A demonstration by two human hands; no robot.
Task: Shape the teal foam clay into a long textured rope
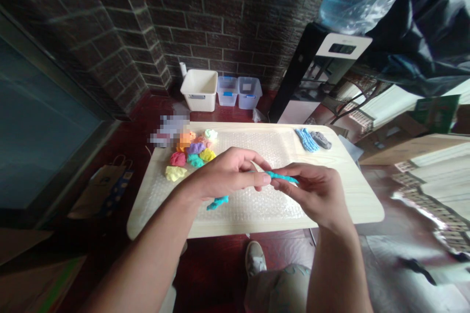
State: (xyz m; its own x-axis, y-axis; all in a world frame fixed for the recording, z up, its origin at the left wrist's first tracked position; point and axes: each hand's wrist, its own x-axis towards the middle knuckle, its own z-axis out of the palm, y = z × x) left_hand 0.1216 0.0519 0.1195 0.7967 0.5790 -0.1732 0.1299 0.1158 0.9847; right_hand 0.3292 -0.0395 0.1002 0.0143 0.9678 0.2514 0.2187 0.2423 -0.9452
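Note:
Between both hands, above the table, is a thin flattened strip of turquoise modelling clay [282,176]. My left hand [231,171] pinches its left end between thumb and fingers. From the other side, my right hand [318,190] grips the strip with thumb and fingertips, and a pointed end shows past the thumb. A separate turquoise clay piece [218,203] lies on the bubble wrap [257,208] below my left wrist. Left of the hands sits a cluster of soft-looking lumps, among them a purple lump [196,148], a red lump [178,159] and a pale yellow lump [175,173].
The pale wooden table [352,195] has rounded corners. A blue striped bundle [307,140] and a grey bundle [321,140] lie at its back right. Behind it stand a white bin [199,90], two clear boxes [248,93] and a water dispenser [299,78].

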